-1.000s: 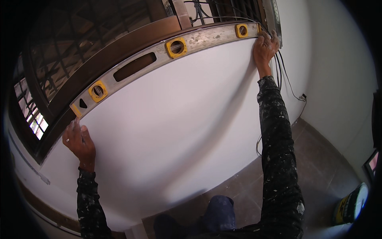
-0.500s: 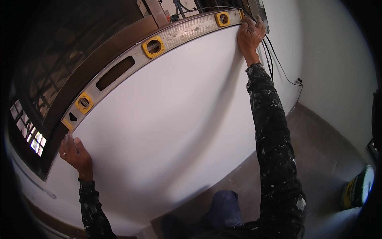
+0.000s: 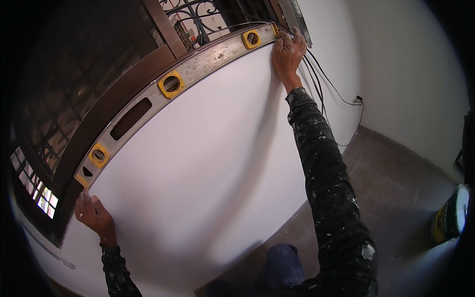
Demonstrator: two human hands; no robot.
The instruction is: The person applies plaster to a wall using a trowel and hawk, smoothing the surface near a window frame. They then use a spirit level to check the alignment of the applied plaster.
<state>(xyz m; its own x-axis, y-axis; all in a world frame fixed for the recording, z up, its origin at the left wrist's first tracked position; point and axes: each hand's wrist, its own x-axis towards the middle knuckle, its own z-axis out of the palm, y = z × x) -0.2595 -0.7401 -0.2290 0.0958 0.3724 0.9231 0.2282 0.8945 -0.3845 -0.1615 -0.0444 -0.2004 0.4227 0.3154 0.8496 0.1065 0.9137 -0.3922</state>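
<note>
Two bare hands, one at each end of a long metal spirit level (image 3: pixel 210 60), and what a stretch this is! The level lies along the lower edge of the brown window frame (image 3: pixel 118 81), at the top of the white wall (image 3: pixel 198 148), its three yellow-framed vials (image 3: pixel 171 84) facing the wearer. Why so wide a reach? Most likely to share the weight between both ends and stop either one dropping or swinging off the frame; it also leaves every vial in plain sight, with no palm across them.

Over to the left hand (image 3: pixel 96 217): open, fingers pointing up, thumb apart, fingertips at the bottom corner of the near end. No wrap round the bar there; it looks like a light prop from below. Up at the far end, the right hand (image 3: pixel 288 54) has its fingers spread and part bent, thumb side against the tip of the level. Steadying it, I'd judge, though whether those fingers truly grip, I cannot tell. Black cables (image 3: pixel 321 91) hang just beside that wrist, and down on the floor, well apart, stands a bucket (image 3: pixel 450 215).
</note>
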